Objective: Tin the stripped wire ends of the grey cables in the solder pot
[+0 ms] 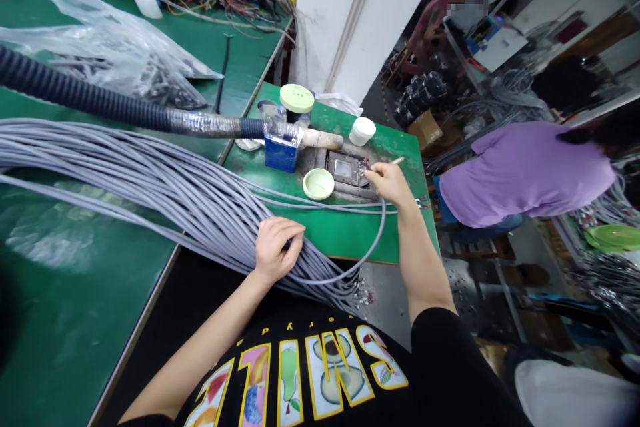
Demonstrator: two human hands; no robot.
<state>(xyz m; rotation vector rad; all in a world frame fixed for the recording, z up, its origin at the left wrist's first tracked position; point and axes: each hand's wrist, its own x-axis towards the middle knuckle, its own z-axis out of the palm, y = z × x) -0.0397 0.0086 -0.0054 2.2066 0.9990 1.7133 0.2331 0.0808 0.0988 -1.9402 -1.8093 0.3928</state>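
Observation:
My right hand [390, 183] is closed on the end of a grey cable [379, 233], its fingers pinched together. Thin stripped wires [364, 165] stick out from the fingertips at the edge of a small solder pot [345, 169] with a shiny square surface. From this hand the cable loops down and back toward the large bundle of grey cables [200, 203]. Resting on that bundle, my left hand [277, 248] has its fingers curled round cables, partly hidden from view. Wire ends of the bundle [365, 295] hang over the table's front edge.
A round pale dish [319, 184], a white jar [362, 131] and a lidded tub [297, 99] stand round the pot. A ribbed hose [125, 110] ends above a blue box [280, 153]. Behind lies a plastic bag [125, 53]. At right, a person in purple [525, 173] bends over cables.

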